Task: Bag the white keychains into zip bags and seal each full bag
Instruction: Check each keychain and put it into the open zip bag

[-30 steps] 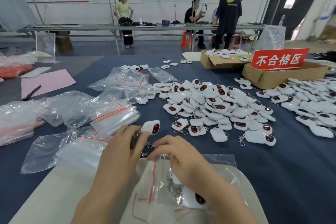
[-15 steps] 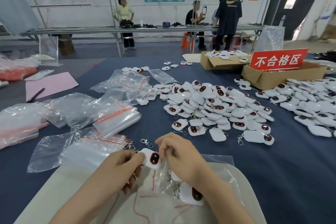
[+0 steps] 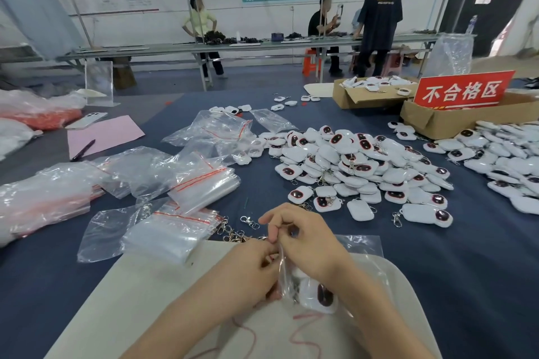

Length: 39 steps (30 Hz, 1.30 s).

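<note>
A clear zip bag (image 3: 287, 278) is being held at the near edge of the table (image 3: 466, 271), over a pale mat (image 3: 145, 285), by both hands. Its top is being pinched between the curled fingers of the left hand (image 3: 248, 271) and the right hand (image 3: 309, 245), which are touching each other. A white keychain (image 3: 318, 294) is lying inside the bag, just below the right hand. A heap of keychains (image 3: 350, 160) is lying at the table's middle, and empty bags (image 3: 180, 230) are lying stacked toward its left edge.

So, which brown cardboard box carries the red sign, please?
The nearer, right-hand brown cardboard box, beneath the red sign; the farther box shows only white keychains.
</note>
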Motion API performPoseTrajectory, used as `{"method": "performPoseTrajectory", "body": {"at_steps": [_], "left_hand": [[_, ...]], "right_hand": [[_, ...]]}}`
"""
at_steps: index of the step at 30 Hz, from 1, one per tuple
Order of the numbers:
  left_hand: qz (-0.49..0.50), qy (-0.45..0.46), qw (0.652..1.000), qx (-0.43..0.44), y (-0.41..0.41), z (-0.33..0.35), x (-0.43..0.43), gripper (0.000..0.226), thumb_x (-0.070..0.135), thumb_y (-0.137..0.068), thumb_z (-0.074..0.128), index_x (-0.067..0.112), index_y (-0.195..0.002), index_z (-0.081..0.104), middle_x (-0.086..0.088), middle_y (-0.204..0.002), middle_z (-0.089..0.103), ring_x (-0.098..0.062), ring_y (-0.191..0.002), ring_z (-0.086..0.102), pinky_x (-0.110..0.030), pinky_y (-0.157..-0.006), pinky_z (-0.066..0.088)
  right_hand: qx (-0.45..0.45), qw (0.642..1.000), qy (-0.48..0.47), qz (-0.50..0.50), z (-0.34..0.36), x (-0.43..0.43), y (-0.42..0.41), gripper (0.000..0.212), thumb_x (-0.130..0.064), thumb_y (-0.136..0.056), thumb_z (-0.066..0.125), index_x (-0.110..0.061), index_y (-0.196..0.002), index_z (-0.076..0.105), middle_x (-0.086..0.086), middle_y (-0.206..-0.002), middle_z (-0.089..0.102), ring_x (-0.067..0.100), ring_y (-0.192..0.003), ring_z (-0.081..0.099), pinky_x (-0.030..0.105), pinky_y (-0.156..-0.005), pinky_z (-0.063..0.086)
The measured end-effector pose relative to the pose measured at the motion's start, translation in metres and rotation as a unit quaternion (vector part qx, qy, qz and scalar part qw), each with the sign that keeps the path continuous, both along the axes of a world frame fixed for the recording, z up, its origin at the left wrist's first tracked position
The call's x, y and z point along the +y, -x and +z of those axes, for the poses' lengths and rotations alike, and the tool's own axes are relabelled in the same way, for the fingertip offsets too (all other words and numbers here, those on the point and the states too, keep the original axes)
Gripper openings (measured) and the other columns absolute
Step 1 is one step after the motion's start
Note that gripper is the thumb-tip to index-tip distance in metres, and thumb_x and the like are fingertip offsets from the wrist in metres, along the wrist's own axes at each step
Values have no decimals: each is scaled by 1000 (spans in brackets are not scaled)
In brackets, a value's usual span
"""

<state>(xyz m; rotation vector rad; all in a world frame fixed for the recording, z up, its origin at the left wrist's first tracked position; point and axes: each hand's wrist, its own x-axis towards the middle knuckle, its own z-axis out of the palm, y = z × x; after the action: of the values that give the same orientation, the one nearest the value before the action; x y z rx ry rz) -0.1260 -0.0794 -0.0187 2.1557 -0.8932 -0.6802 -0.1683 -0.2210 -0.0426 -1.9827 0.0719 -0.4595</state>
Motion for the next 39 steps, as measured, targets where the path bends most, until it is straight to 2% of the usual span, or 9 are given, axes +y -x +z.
{"method": "performPoseTrajectory", "body": {"at_steps": [6, 14, 19, 23, 26, 29, 32, 36, 39], "left_hand": [[35, 26, 998, -41, -13, -3, 18, 24, 17, -104, 43, 17, -85, 58, 1, -55, 65, -11, -39, 55, -17, -41, 40], [137, 110, 981, -82, -48, 7, 20, 21, 20, -103, 50, 30, -97, 68, 8, -67, 69, -9, -51, 59, -19, -51, 45], [96, 74, 979, -164, -62, 5, -34, 14, 28, -101, 53, 32, -111, 61, 14, -96, 67, 0, -81, 62, -16, -66, 45], [39, -46, 971, -230, -73, 1, -87, 38, 34, -103, 49, 21, -138, 53, -8, -127, 54, -24, -116, 56, -36, -101, 46], [14, -113, 963, -245, -80, -4, -113, 41, 35, -104, 46, 13, -139, 51, -16, -132, 50, -34, -120, 52, -43, -101, 45], [12, -123, 962, -241, -87, -10, -120, 31, 31, -102, 50, 7, -121, 59, -17, -125, 55, -34, -111, 55, -41, -92, 47], [30, -71, 976, -202, -88, -13, -111, 36, 28, -99, 59, 12, -131, 54, -9, -128, 47, -24, -110, 54, -28, -91, 43], [43, 50, 986, -151, -79, -12, -84, 36, 14, -94, 65, 31, -124, 53, 1, -121, 49, -1, -91, 54, -1, -74, 37], [33, 150, 983, -104, -68, -12, -65, 42, 8, -92, 68, 39, -119, 60, 10, -112, 65, -5, -99, 63, -14, -88, 46]], "right_hand": [[16, 991, -128, -32, 0, -15, -2, 54, 6, -93, 42, -37, -88, 74, -11, -103, 75, 32, -99, 69, 47, -83, 56], [-16, 949, -305, -82, 2, -33, -2, 39, 6, -95, 44, -18, -90, 75, -2, -103, 77, 15, -94, 74, 22, -81, 59], [-66, 848, -506, -140, 0, -49, -7, 26, -2, -99, 52, -17, -105, 71, 0, -104, 78, 13, -94, 75, 25, -79, 60], [-75, 770, -609, -177, -7, -60, -5, 24, -2, -101, 49, -17, -111, 66, 8, -117, 70, 21, -106, 69, 33, -84, 58], [-83, 744, -638, -181, -8, -62, -5, 23, -3, -103, 46, -15, -112, 63, 10, -119, 67, 22, -105, 68, 33, -81, 57], [-76, 749, -631, -188, -9, -62, -5, 24, -2, -104, 45, -14, -116, 62, 10, -117, 67, 22, -105, 68, 32, -82, 57], [-67, 770, -604, -193, -8, -60, -6, 22, -3, -103, 47, -15, -108, 64, 10, -116, 68, 22, -105, 68, 32, -85, 57], [-43, 863, -465, -194, -11, -53, -10, 24, -8, -104, 47, -22, -111, 65, 3, -118, 66, 13, -92, 71, 23, -77, 58], [-31, 936, -309, -165, -13, -43, -12, 22, -17, -105, 50, -29, -119, 63, -4, -111, 67, 6, -59, 63, 19, -58, 53]]}}
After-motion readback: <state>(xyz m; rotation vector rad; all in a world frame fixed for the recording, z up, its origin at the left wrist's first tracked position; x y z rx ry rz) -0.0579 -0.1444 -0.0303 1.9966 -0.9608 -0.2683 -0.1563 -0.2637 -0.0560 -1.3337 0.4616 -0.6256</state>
